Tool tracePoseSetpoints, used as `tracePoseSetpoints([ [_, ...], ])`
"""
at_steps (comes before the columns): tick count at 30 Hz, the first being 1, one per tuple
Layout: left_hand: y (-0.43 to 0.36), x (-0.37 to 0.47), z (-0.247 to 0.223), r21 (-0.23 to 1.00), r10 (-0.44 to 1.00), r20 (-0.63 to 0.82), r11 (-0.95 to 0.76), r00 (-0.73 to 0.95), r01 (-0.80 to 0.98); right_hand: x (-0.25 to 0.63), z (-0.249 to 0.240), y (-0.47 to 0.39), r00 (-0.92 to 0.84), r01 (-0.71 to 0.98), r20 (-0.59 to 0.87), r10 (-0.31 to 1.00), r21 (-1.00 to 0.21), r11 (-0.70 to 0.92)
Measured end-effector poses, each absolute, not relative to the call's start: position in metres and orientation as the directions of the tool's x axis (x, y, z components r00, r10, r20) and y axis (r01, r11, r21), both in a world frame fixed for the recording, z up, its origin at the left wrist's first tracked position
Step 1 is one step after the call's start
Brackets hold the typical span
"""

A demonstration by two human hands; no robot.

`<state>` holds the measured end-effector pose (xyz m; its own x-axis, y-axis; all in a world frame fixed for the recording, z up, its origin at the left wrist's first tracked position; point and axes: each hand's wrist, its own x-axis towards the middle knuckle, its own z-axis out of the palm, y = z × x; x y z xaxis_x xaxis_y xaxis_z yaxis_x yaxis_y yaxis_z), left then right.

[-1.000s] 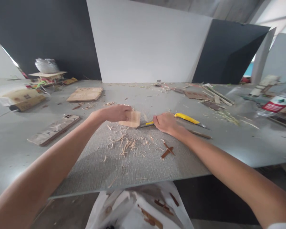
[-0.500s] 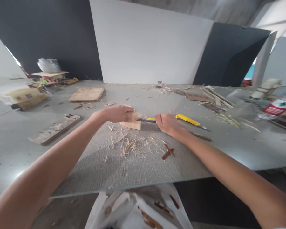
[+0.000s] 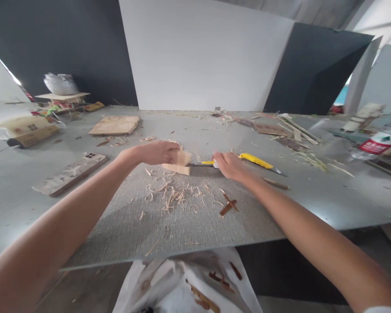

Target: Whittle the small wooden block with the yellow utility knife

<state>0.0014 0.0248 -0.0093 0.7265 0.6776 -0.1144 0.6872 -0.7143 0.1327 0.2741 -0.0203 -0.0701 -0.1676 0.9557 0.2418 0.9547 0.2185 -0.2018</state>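
My left hand [image 3: 163,152] is closed over a pale wood block [image 3: 179,166], pressing it down on the grey textured board [image 3: 117,230]. In my right hand [image 3: 228,164] is a utility knife [image 3: 207,164] with some yellow on it; its dark blade points left and meets the block's right side. The fingers cover most of the knife's handle. Curled wood shavings [image 3: 176,198] lie in front of the block, with two crossed brown strips [image 3: 230,204] to their right. A yellow-handled knife [image 3: 257,161] rests just beyond my right hand.
A phone [image 3: 71,174] lies left of my left arm, and a flat wood piece [image 3: 115,124] behind it. Scrap strips [image 3: 296,130] and a red-labelled bottle [image 3: 376,143] are on the right. A white cloth [image 3: 179,278] with brown scraps hangs below the table edge.
The whole view has shifted slightly, so things sit a little further left and higher. Both hands keep their hold, and the blade stays at the block's right side.
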Motion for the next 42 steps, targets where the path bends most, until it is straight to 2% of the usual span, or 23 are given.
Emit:
tracePoseSetpoints([
  [2,0.026,0.000,-0.010,0.156,0.678,-0.115,-0.710,0.726,0.687,0.277,-0.068,-0.021,-0.166,0.924,0.218,0.962,-0.307,0.229],
  [7,0.029,-0.003,-0.014,0.170,0.687,-0.103,-0.701,0.720,0.693,0.279,-0.059,-0.024,-0.297,0.836,0.187,0.936,-0.424,0.349],
  [10,0.030,-0.004,-0.015,0.158,0.691,-0.102,-0.699,0.716,0.697,0.277,-0.054,-0.029,-0.308,0.771,0.196,0.931,-0.522,0.364],
  [14,0.031,-0.004,-0.017,0.150,0.672,-0.076,-0.722,0.736,0.675,0.273,-0.053,-0.033,-0.318,0.624,0.119,0.941,-0.721,0.302],
  [17,0.031,-0.004,-0.018,0.150,0.673,-0.065,-0.724,0.737,0.674,0.270,-0.056,-0.033,-0.341,0.429,0.018,0.940,-0.887,0.173],
  [19,0.031,-0.003,-0.017,0.147,0.685,-0.066,-0.712,0.725,0.687,0.268,-0.056,-0.034,-0.371,0.327,-0.036,0.928,-0.940,0.094],
  [22,0.030,-0.002,-0.017,0.143,0.683,-0.064,-0.716,0.728,0.684,0.267,-0.053,-0.037,-0.405,0.262,-0.063,0.912,-0.964,0.050],
  [31,0.031,-0.004,-0.019,0.132,0.724,-0.104,-0.670,0.682,0.731,0.261,-0.046,-0.044,-0.423,0.292,-0.055,0.904,-0.953,0.078],
  [34,0.031,-0.004,-0.019,0.136,0.729,-0.116,-0.661,0.674,0.738,0.260,-0.045,-0.046,-0.486,0.091,-0.041,0.873,-0.996,0.004],
  [37,0.030,-0.002,-0.017,0.130,0.722,-0.124,-0.668,0.680,0.733,0.261,-0.051,-0.043,-0.551,-0.128,-0.034,0.834,-0.984,-0.124],
  [39,0.027,-0.001,-0.015,0.122,0.717,-0.114,-0.676,0.687,0.726,0.262,-0.056,-0.039,-0.546,-0.181,-0.055,0.836,-0.967,-0.182],
  [42,0.025,0.001,-0.013,0.125,0.712,-0.098,-0.684,0.695,0.718,0.262,-0.063,-0.033,-0.447,-0.168,-0.109,0.888,-0.965,-0.203],
])
